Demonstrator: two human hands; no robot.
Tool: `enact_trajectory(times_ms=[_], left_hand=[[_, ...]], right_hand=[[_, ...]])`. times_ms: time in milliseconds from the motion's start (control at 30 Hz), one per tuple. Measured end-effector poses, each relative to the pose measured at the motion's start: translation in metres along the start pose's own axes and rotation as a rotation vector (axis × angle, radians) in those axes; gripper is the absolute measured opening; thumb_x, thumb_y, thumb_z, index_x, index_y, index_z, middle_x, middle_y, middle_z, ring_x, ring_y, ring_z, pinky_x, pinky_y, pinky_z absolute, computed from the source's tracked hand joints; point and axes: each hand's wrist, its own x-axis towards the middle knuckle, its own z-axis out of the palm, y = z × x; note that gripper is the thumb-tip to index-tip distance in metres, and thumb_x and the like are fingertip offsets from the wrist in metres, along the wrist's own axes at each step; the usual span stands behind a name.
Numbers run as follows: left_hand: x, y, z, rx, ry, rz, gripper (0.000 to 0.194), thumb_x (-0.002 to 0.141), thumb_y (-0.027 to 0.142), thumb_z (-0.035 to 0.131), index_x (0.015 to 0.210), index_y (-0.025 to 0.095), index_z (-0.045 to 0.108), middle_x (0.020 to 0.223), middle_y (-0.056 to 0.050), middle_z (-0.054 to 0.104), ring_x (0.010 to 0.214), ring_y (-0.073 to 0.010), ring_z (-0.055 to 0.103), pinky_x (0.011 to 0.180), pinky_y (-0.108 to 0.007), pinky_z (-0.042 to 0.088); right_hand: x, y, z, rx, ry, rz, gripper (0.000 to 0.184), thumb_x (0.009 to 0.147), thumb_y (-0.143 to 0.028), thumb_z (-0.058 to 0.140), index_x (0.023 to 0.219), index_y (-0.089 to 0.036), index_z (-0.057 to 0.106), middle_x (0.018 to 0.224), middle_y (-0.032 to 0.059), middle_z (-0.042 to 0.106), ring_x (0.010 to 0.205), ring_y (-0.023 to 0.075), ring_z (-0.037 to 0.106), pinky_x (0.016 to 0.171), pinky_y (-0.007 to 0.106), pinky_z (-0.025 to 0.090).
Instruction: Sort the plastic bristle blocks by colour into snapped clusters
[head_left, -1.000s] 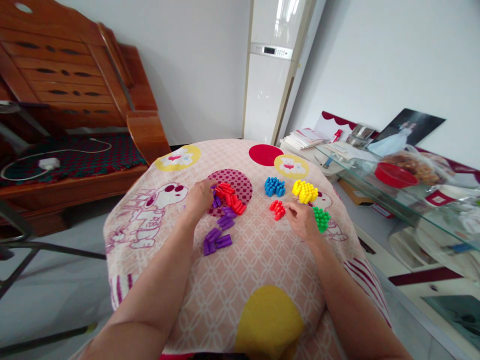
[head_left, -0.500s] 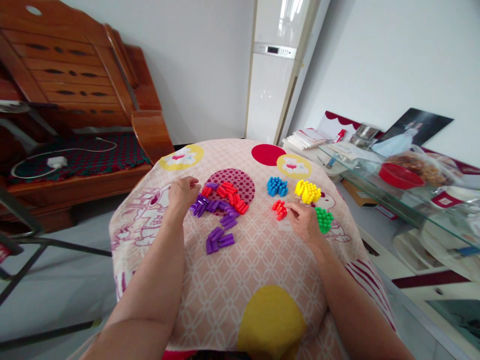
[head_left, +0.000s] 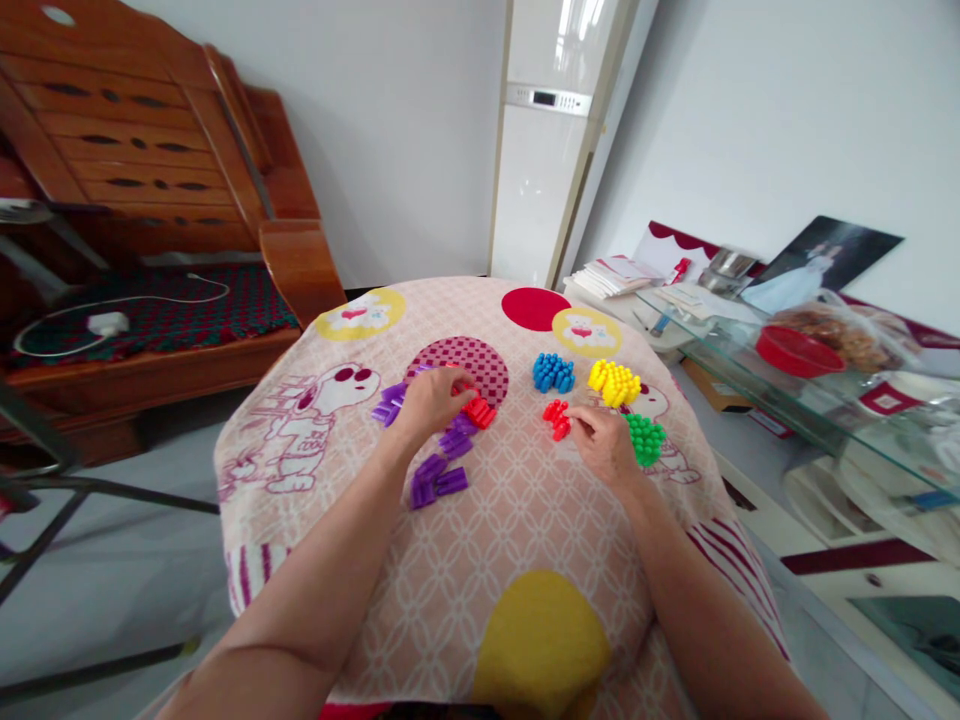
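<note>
My left hand (head_left: 433,402) reaches over a loose spread of small plastic pieces, its fingers bent down and drawn together at the red pieces (head_left: 480,411). Whatever lies under those fingertips is hidden. Purple pieces (head_left: 429,480) lie beside and below this hand, partly covered by it. My right hand (head_left: 601,440) rests on the cloth with thumb and forefinger pinched, right beside a small cluster of red pieces (head_left: 556,420); anything in the pinch is too small to make out. Around it stand tight groups of blue pieces (head_left: 553,372), yellow pieces (head_left: 615,382) and green pieces (head_left: 645,440).
A patterned cloth (head_left: 517,520) covers the round table. Along the right wall, a glass shelf (head_left: 720,350) carries a red bowl (head_left: 799,352) and papers. A wooden bench (head_left: 150,170) is at the left; a tall white cabinet unit (head_left: 536,190) stands behind.
My left hand has moved right, from the left edge of the purple and red pieces to over the red ones. My right hand has stayed almost in place beside the small red cluster.
</note>
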Motion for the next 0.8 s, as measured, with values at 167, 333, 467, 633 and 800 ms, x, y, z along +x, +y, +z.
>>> enact_trajectory(times_ms=[167, 333, 467, 633, 800], left_hand=[[-0.005, 0.020, 0.016, 0.084, -0.124, 0.096, 0.019, 0.080, 0.023, 0.061, 0.093, 0.017, 0.074, 0.088, -0.006, 0.073, 0.082, -0.0200, 0.066, 0.073, -0.027, 0.047], [-0.006, 0.030, 0.014, -0.129, -0.030, 0.129, 0.023, 0.079, 0.019, 0.059, 0.098, 0.017, 0.072, 0.090, -0.004, 0.074, 0.078, -0.0161, 0.065, 0.069, -0.024, 0.047], [-0.008, 0.043, 0.024, -0.328, -0.023, 0.151, 0.018, 0.075, 0.015, 0.060, 0.090, 0.015, 0.069, 0.081, -0.003, 0.072, 0.071, -0.0140, 0.065, 0.065, -0.023, 0.047], [-0.009, 0.055, 0.040, -0.393, -0.038, 0.191, 0.016, 0.073, 0.009, 0.058, 0.083, 0.016, 0.066, 0.078, -0.002, 0.072, 0.071, -0.0138, 0.065, 0.064, -0.022, 0.047], [-0.005, 0.065, 0.048, -0.365, -0.042, 0.202, 0.013, 0.074, 0.009, 0.060, 0.083, 0.016, 0.065, 0.076, -0.002, 0.070, 0.071, -0.0136, 0.065, 0.065, -0.022, 0.047]], right_hand=[[0.001, 0.000, -0.002, 0.034, 0.053, 0.054, 0.025, 0.085, -0.020, 0.049, 0.086, -0.019, 0.074, 0.080, 0.0067, 0.075, 0.071, 0.0191, 0.068, 0.068, 0.028, 0.051], [0.003, 0.006, -0.006, 0.079, 0.157, 0.212, 0.026, 0.083, -0.024, 0.049, 0.088, -0.018, 0.074, 0.081, 0.0061, 0.076, 0.071, 0.0199, 0.069, 0.070, 0.029, 0.054], [0.002, 0.010, -0.003, 0.026, 0.134, 0.257, 0.027, 0.083, -0.026, 0.049, 0.089, -0.018, 0.074, 0.087, 0.0086, 0.077, 0.077, 0.0219, 0.070, 0.076, 0.032, 0.055], [0.000, 0.015, 0.009, -0.024, 0.102, 0.289, 0.029, 0.086, -0.028, 0.047, 0.093, -0.019, 0.074, 0.092, 0.0105, 0.076, 0.086, 0.0241, 0.069, 0.080, 0.034, 0.053], [-0.002, 0.022, 0.019, 0.013, 0.058, 0.323, 0.032, 0.087, -0.027, 0.045, 0.096, -0.018, 0.074, 0.093, 0.0106, 0.076, 0.087, 0.0242, 0.069, 0.082, 0.036, 0.053]])
